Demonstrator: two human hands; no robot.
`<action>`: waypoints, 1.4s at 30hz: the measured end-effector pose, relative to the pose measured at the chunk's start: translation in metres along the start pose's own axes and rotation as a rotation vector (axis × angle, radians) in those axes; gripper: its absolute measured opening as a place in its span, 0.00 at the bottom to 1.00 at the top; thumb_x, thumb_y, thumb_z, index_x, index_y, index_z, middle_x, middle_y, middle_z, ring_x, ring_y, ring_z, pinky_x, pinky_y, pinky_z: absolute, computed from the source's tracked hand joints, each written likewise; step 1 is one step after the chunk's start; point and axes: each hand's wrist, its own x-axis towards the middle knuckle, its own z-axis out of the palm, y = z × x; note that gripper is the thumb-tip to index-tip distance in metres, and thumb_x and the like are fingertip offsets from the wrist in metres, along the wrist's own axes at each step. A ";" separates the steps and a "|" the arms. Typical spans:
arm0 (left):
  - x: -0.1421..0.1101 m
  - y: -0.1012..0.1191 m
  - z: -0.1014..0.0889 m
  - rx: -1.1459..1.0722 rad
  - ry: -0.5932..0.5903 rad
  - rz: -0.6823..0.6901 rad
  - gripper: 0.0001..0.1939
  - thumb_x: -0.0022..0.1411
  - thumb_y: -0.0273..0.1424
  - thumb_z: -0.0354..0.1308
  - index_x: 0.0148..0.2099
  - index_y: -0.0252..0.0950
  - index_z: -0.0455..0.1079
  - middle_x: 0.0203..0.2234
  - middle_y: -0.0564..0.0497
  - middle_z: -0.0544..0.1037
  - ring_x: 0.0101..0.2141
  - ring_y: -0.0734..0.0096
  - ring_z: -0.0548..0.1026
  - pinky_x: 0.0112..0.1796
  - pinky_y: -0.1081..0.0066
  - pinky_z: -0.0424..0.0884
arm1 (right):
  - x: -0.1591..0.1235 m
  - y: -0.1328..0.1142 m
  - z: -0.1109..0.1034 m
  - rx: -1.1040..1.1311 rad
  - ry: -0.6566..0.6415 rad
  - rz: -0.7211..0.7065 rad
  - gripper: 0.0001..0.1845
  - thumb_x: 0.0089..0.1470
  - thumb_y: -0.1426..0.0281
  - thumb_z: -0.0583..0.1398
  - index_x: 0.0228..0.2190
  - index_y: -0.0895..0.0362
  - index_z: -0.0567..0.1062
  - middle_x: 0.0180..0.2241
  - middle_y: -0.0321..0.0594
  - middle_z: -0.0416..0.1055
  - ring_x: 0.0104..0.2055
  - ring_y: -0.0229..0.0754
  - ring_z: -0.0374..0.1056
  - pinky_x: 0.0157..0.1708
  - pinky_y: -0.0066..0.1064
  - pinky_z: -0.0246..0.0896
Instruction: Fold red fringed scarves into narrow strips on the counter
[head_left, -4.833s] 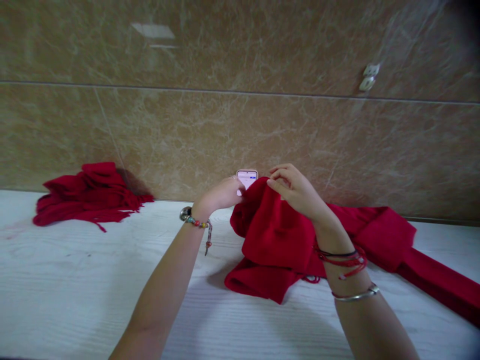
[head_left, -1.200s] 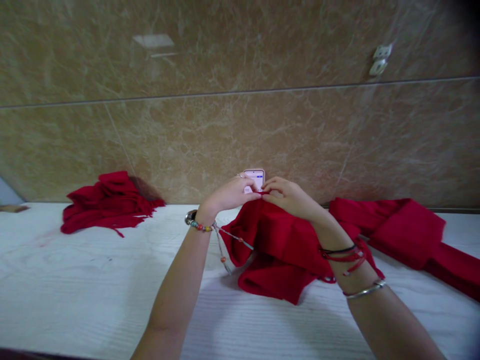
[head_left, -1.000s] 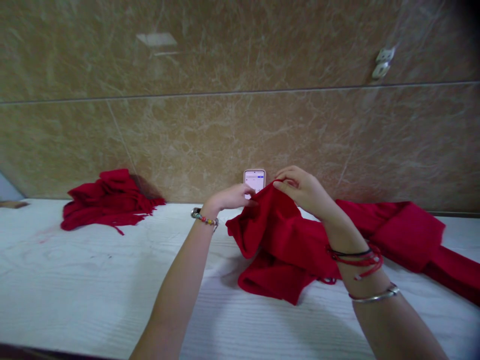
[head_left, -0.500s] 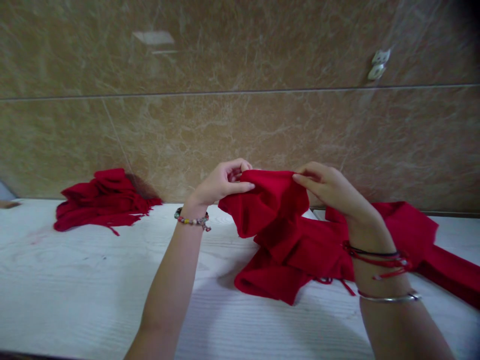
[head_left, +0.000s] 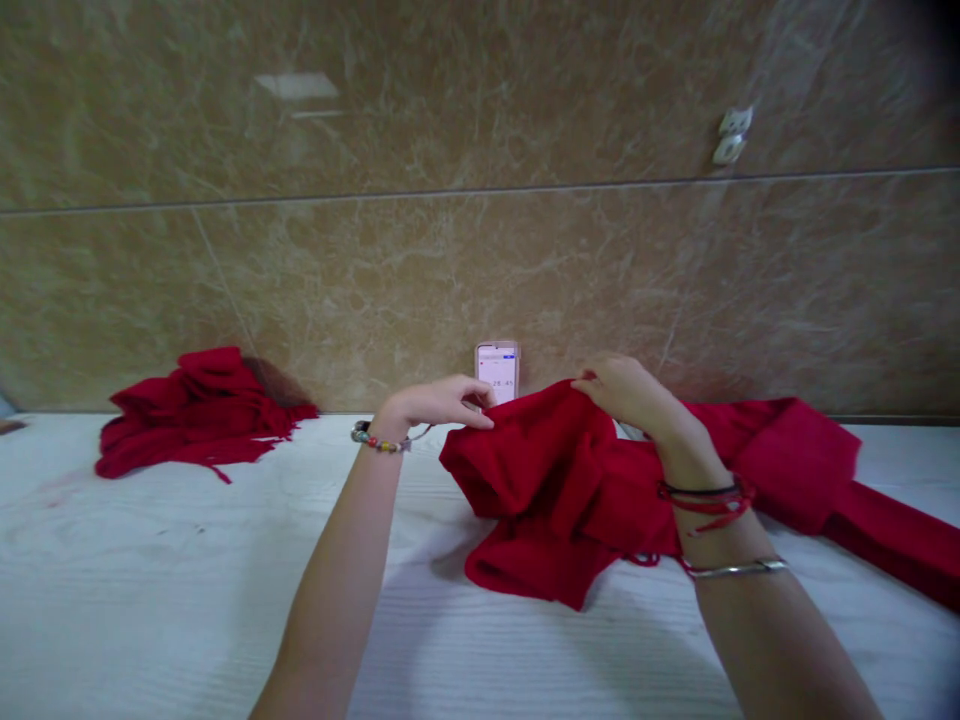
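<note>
Both of my hands hold the top edge of a piece of red cloth (head_left: 517, 460), stretched between them over the white table. My left hand (head_left: 450, 402) pinches its left corner between thumb and fingers. At the upper right, my right hand (head_left: 626, 395) grips the same edge with closed fingertips. Below and to the right, the fabric falls in loose folds onto more red cloth (head_left: 802, 460), with thin red cords showing beneath. What kind of article the cloth is, I cannot tell.
A crumpled heap of red cloth (head_left: 195, 415) with ragged strips lies at the left by the wall. A lit phone (head_left: 499, 370) leans on the tiled wall (head_left: 375, 290) behind my hands. A small white cat-shaped hook (head_left: 733, 135) is fixed higher up. The table (head_left: 187, 600) has a pale wood grain.
My hands have lowered the red cloth's held edge toward the table, the left hand dropping further than the right. The phone behind has come into sight. The view has shifted slightly.
</note>
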 end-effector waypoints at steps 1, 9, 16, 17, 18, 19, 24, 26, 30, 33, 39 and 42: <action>-0.003 0.002 -0.001 -0.058 -0.016 0.021 0.08 0.48 0.34 0.59 0.29 0.34 0.66 0.25 0.54 0.70 0.29 0.75 0.67 0.30 0.75 0.63 | 0.001 0.000 -0.004 0.033 0.095 0.022 0.09 0.50 0.70 0.56 0.22 0.56 0.73 0.28 0.44 0.71 0.33 0.46 0.68 0.34 0.35 0.61; -0.029 0.045 0.003 -0.245 0.338 0.154 0.19 0.39 0.40 0.65 0.30 0.38 0.60 0.23 0.56 0.63 0.26 0.74 0.63 0.29 0.73 0.63 | -0.001 -0.019 -0.043 0.324 0.684 0.146 0.09 0.53 0.66 0.53 0.26 0.53 0.70 0.32 0.43 0.67 0.38 0.47 0.65 0.38 0.41 0.61; -0.027 0.037 -0.002 0.030 0.270 0.144 0.25 0.44 0.31 0.63 0.47 0.38 0.65 0.36 0.51 0.72 0.36 0.71 0.70 0.38 0.72 0.66 | 0.000 -0.022 -0.034 0.310 0.656 0.080 0.09 0.54 0.65 0.53 0.26 0.53 0.70 0.33 0.44 0.68 0.38 0.46 0.65 0.38 0.40 0.62; -0.017 0.026 0.001 0.080 0.224 0.084 0.26 0.44 0.29 0.64 0.48 0.37 0.65 0.37 0.51 0.73 0.36 0.71 0.71 0.37 0.72 0.66 | 0.001 -0.018 -0.029 0.286 0.605 0.071 0.10 0.54 0.66 0.53 0.25 0.53 0.71 0.32 0.44 0.68 0.37 0.46 0.65 0.38 0.40 0.62; -0.006 0.015 0.004 0.136 0.194 0.004 0.26 0.42 0.28 0.64 0.47 0.36 0.66 0.37 0.50 0.74 0.35 0.70 0.71 0.36 0.73 0.66 | 0.001 -0.013 -0.023 0.262 0.543 0.058 0.10 0.53 0.66 0.53 0.24 0.54 0.71 0.31 0.43 0.68 0.36 0.45 0.65 0.38 0.40 0.61; 0.004 0.005 0.006 0.201 0.160 -0.070 0.24 0.42 0.27 0.64 0.45 0.34 0.68 0.37 0.50 0.75 0.35 0.69 0.71 0.35 0.73 0.66 | 0.002 -0.008 -0.016 0.237 0.473 0.042 0.10 0.53 0.67 0.53 0.24 0.55 0.71 0.30 0.43 0.67 0.36 0.45 0.65 0.38 0.39 0.61; 0.018 -0.006 0.006 0.382 0.344 -0.263 0.06 0.53 0.27 0.55 0.32 0.32 0.73 0.27 0.51 0.76 0.30 0.69 0.71 0.33 0.73 0.65 | 0.002 0.010 0.008 0.142 0.204 0.050 0.10 0.51 0.70 0.54 0.21 0.57 0.71 0.28 0.43 0.67 0.33 0.44 0.65 0.36 0.38 0.61; 0.005 0.011 0.002 0.466 0.649 -0.245 0.09 0.53 0.22 0.51 0.32 0.34 0.73 0.28 0.50 0.75 0.32 0.67 0.72 0.36 0.71 0.65 | 0.003 0.005 0.006 0.172 0.197 0.046 0.10 0.51 0.70 0.54 0.21 0.56 0.70 0.27 0.42 0.67 0.33 0.44 0.65 0.35 0.37 0.60; -0.024 0.051 -0.001 0.580 1.183 -0.093 0.15 0.53 0.19 0.48 0.39 0.37 0.71 0.39 0.48 0.72 0.41 0.65 0.69 0.44 0.68 0.63 | 0.004 -0.012 -0.017 0.285 0.493 0.065 0.09 0.52 0.69 0.53 0.24 0.55 0.70 0.29 0.42 0.67 0.35 0.44 0.65 0.38 0.38 0.60; -0.033 0.053 -0.004 0.583 1.161 -0.113 0.13 0.54 0.20 0.49 0.38 0.37 0.71 0.36 0.47 0.72 0.40 0.63 0.69 0.44 0.67 0.64 | 0.003 -0.011 -0.032 0.292 0.682 0.130 0.08 0.53 0.67 0.53 0.26 0.54 0.70 0.33 0.44 0.67 0.38 0.46 0.64 0.38 0.39 0.60; -0.009 -0.003 -0.007 0.520 0.424 -0.525 0.05 0.47 0.21 0.58 0.23 0.36 0.71 0.18 0.51 0.71 0.29 0.64 0.71 0.34 0.66 0.66 | 0.001 0.025 -0.004 0.130 0.246 0.162 0.11 0.51 0.69 0.54 0.20 0.56 0.72 0.27 0.44 0.70 0.34 0.46 0.67 0.36 0.37 0.61; -0.001 -0.017 -0.007 0.529 0.346 -0.584 0.06 0.44 0.18 0.58 0.21 0.32 0.71 0.18 0.49 0.71 0.28 0.63 0.72 0.34 0.66 0.65 | -0.003 0.043 0.021 0.005 -0.050 0.250 0.12 0.50 0.71 0.55 0.19 0.58 0.73 0.25 0.47 0.71 0.33 0.48 0.69 0.34 0.37 0.61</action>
